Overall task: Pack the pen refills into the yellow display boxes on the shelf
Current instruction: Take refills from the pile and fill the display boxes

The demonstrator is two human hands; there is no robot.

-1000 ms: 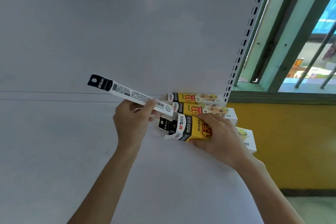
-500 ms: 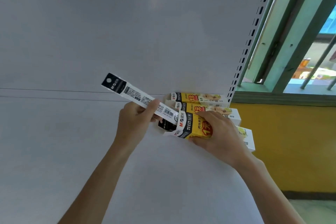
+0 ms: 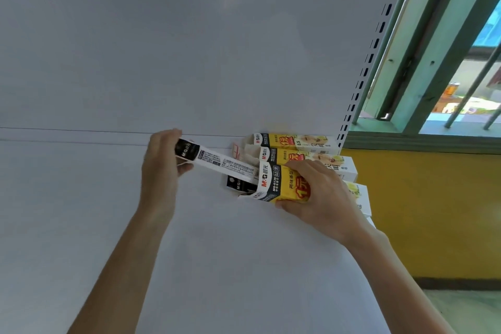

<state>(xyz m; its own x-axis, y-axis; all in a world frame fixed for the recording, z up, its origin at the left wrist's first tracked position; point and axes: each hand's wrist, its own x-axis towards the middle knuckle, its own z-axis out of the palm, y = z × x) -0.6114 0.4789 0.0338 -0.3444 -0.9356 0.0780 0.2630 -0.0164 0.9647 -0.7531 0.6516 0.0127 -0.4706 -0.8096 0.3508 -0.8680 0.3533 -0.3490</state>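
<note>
My left hand [image 3: 162, 171] grasps the black end of a refill [image 3: 217, 161], whose white length slants down to the right into the open mouth of the box [image 3: 282, 184] just right of that hand. A second refill [image 3: 238, 184] pokes out of the same mouth, just below the first. My right hand [image 3: 320, 195] is clamped round that box's yellow middle over the shelf [image 3: 81, 225]; beyond its fingers lie two more boxes [image 3: 295, 141] side by side, and a fourth box [image 3: 359, 198] shows behind its wrist.
</note>
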